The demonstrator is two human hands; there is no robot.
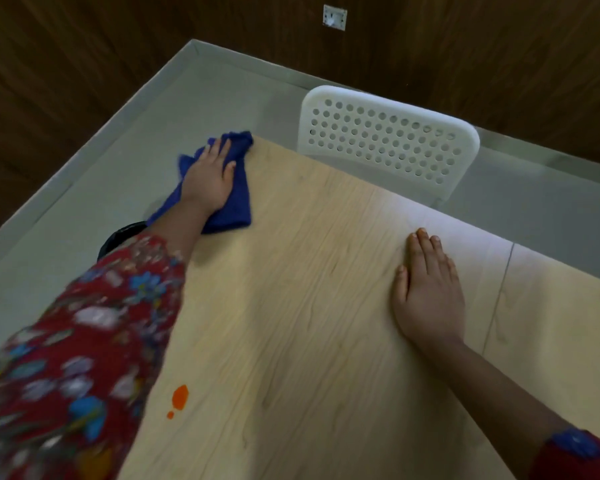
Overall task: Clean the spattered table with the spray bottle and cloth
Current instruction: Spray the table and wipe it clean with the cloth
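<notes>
An orange spatter (180,397) marks the near part of the wooden counter (309,306). The right hand (428,296) lies flat, fingers (426,247) pressed together. At the far left corner, the left hand (208,178) presses the blue cloth (234,206) with straight fingers, before a white chair (385,140).

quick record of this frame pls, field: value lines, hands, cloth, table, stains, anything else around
left hand: presses flat on the blue cloth
blue cloth: at the table's far left corner, partly over the edge
right hand: palm down on the table, holds nothing
table: light wood grain
orange spatter: two spots near the left edge, on the person's side, apart from the cloth
spray bottle: not in view
chair: white, perforated back, at the table's far side
</notes>
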